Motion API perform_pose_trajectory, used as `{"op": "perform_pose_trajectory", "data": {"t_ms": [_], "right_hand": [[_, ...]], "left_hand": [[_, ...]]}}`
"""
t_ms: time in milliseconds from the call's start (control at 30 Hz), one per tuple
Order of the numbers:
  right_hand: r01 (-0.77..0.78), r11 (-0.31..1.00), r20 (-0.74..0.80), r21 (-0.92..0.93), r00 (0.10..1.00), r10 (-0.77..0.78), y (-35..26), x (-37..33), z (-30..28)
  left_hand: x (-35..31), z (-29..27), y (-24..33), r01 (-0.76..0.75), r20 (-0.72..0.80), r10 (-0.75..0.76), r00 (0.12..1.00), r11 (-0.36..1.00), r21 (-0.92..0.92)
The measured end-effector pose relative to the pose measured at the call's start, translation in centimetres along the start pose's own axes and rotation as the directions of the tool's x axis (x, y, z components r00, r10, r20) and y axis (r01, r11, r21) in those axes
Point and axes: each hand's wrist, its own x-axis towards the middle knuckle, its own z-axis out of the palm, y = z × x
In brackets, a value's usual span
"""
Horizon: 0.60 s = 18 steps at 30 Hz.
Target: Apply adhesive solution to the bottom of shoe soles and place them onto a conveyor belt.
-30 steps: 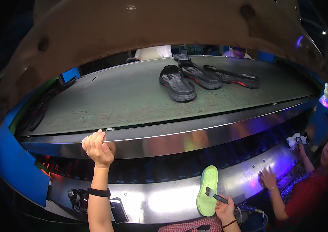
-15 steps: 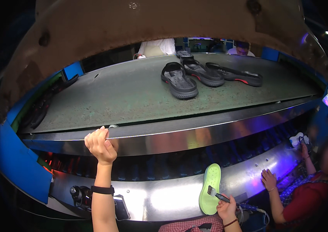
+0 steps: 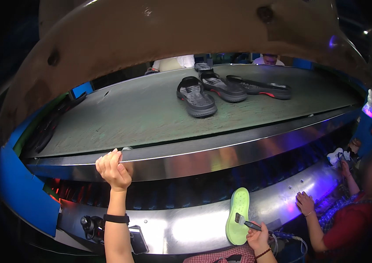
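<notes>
My left hand has its fingers curled over the metal edge of the raised conveyor, knuckles up, with a black band on the wrist. Low and right of centre, my right hand grips a dark-handled brush, a beaded bracelet at the wrist. The brush's bristles lie over a lime-green shoe sole with small holes; whether they press on it I cannot tell. This sole rests on the lower shiny metal ledge, toe end pointing away.
Black shoe bottoms with red accents lie on the green belt. A phone and a dark bottle are beside my left forearm. At right, a co-worker in red has a hand on the ledge. A brown hood arches overhead.
The whole view has shifted slightly, with the belt and its shoes a little lower in the picture. Both hands keep the same holds; the brush has barely moved over the sole.
</notes>
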Motion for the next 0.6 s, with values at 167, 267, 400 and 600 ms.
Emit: {"op": "perform_pose_trajectory", "data": {"t_ms": [167, 267, 400, 600], "right_hand": [[0.007, 1.0, -0.018, 0.001, 1.0, -0.007, -0.14, -0.05, 0.09], [0.019, 1.0, -0.009, -0.007, 1.0, -0.019, -0.17, -0.31, 0.28], [0.012, 1.0, -0.014, 0.005, 1.0, -0.012, -0.38, -0.63, 0.51], [0.019, 1.0, 0.025, 0.0, 1.0, -0.019, -0.17, -0.31, 0.08]], "left_hand": [[-0.17, 0.08, -0.03, 0.005, 0.006, -0.005, 1.0, 1.0, 0.015], [-0.29, 0.13, -0.08, 0.012, 0.008, -0.012, 1.0, 1.0, 0.01], [-0.2, 0.15, 0.08, 0.014, 0.021, -0.014, 1.0, 1.0, 0.015], [0.13, 0.25, 0.3, 0.011, 0.025, -0.011, 1.0, 1.0, -0.004]]}}
